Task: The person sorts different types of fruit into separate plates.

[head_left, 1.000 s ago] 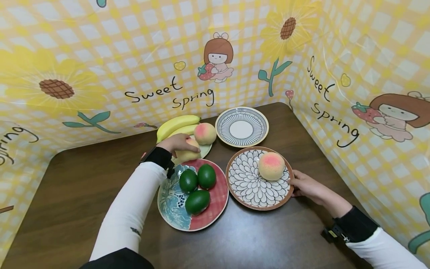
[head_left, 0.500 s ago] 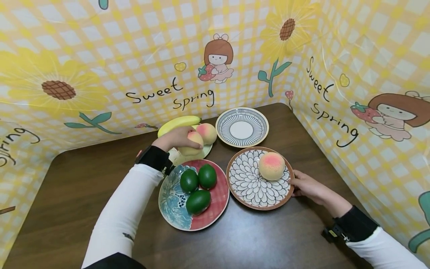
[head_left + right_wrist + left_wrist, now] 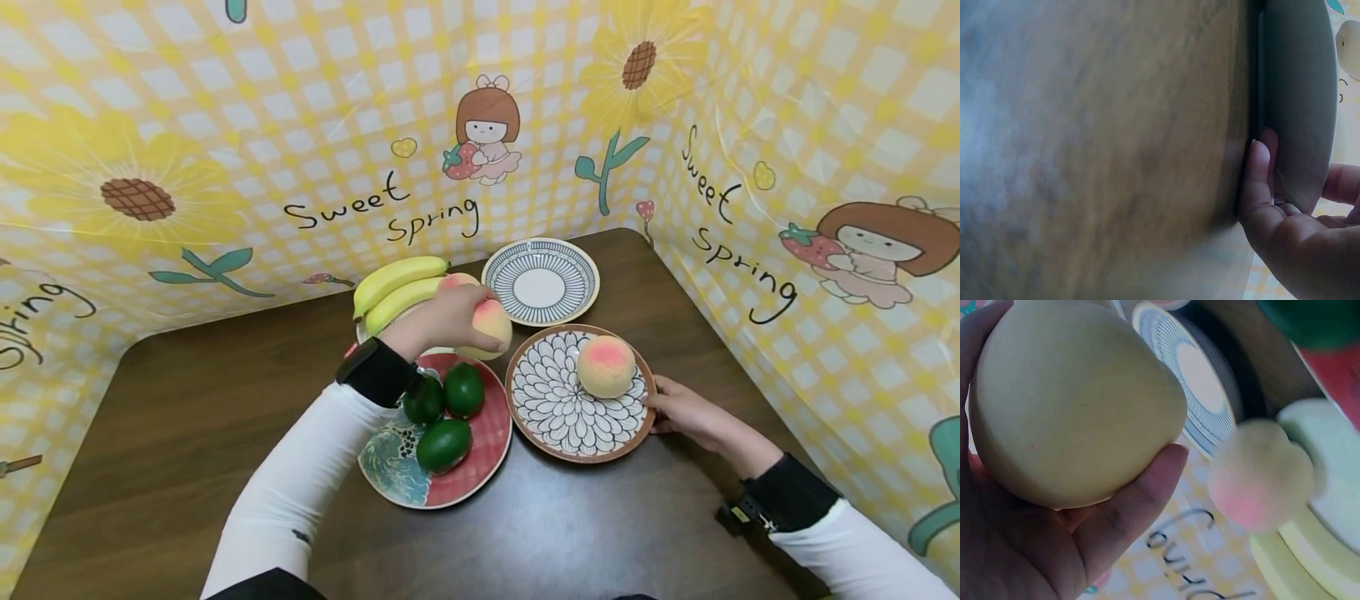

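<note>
Head view. The left grip [image 3: 444,318] clasps a peach [image 3: 495,319] at ten o'clock from the patterned plate [image 3: 551,402]; the right grip [image 3: 678,410] pinches that plate's rim at three o'clock. We judge the peach light and firm, not slippery, best taken round its middle.

Left wrist view. We see digits clasping it on two sides.

Right wrist view. Fingers [image 3: 1257,170] lie under the plate, which we expect stiff, breakable and safest held by its edge.
</note>
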`<state>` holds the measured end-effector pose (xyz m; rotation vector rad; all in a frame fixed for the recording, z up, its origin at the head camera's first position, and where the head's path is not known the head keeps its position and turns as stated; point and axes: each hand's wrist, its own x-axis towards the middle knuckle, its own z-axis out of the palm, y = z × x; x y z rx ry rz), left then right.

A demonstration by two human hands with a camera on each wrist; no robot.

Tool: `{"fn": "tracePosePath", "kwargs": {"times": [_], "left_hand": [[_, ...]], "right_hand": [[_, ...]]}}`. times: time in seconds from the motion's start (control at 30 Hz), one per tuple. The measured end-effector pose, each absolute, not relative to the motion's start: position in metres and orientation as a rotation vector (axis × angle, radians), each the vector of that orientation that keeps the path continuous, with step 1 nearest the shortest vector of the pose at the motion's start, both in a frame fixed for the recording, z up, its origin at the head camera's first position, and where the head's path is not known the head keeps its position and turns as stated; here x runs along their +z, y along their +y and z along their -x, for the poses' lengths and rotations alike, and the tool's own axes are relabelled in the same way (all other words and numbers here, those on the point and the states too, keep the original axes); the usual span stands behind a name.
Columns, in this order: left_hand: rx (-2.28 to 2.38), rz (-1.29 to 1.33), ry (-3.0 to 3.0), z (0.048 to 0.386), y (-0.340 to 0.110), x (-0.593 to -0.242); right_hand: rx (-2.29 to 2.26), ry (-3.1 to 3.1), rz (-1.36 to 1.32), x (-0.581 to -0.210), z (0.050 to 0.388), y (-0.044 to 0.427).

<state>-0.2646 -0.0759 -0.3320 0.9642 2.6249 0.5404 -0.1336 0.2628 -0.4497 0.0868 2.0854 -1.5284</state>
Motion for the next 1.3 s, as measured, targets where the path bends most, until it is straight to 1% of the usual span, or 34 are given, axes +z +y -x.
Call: {"fn": "tracePosePath", "kwargs": {"times": [0.33,0.67,0.83,1.3], "left_hand": [[0.542,-1.072,2.615,0.231,-0.039,-0.342],[0.478,-1.062,2.609,0.196,-0.009,-0.361],[0.444,-1.103,2.616,0.185,0.002,-0.372],[0.357,-1.086,2.668,0.16,0.026,-0.405]], "right_hand": [[-1.531,2.092,-0.074,-0.45,0.133,0.263],[-1.532,2.09,-0.058,-0.45,0.133,0.262],[-1.527,2.1,-0.046,-0.45,0.135,0.262],[-1.548,2.076,-0.051,-0.449,0.132,0.263]]}}
